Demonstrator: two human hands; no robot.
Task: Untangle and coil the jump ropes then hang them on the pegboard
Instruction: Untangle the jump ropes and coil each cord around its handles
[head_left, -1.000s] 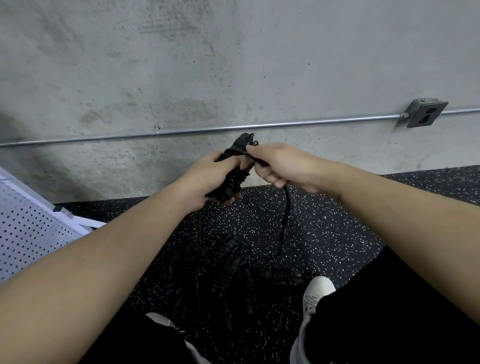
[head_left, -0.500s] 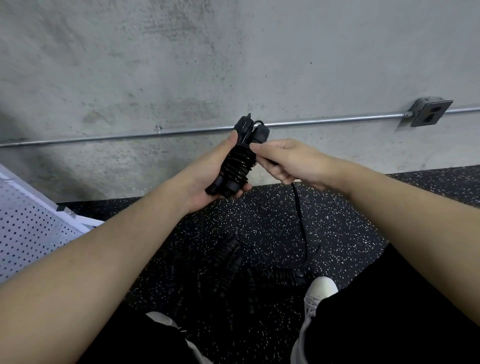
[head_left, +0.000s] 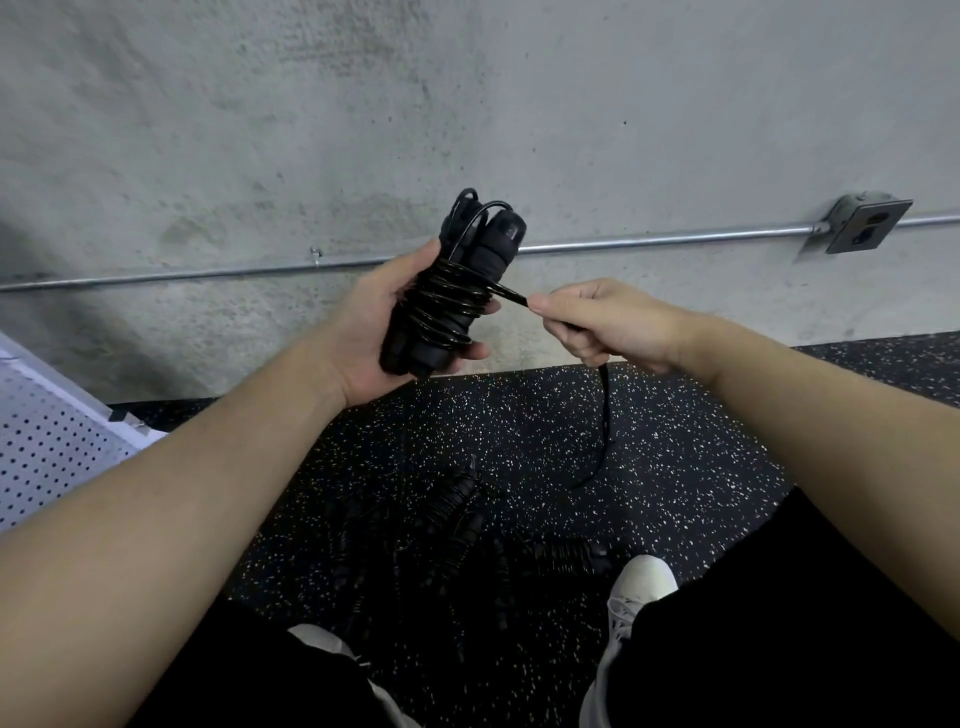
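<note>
My left hand (head_left: 384, 332) grips one black jump rope (head_left: 457, 296), cord wound round two upright handles, at twelve o'clock; my right hand (head_left: 602, 325) pinches its loose cord. Other coiled ropes (head_left: 457, 525) lie at six, number unclear.

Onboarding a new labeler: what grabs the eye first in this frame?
Centre frame, the left hand grips a black jump rope bundle, cord wound round its two handles. The right hand pinches the loose black cord trailing to the speckled black rubber floor. More dark jump ropes lie there, by the white shoe.
</note>
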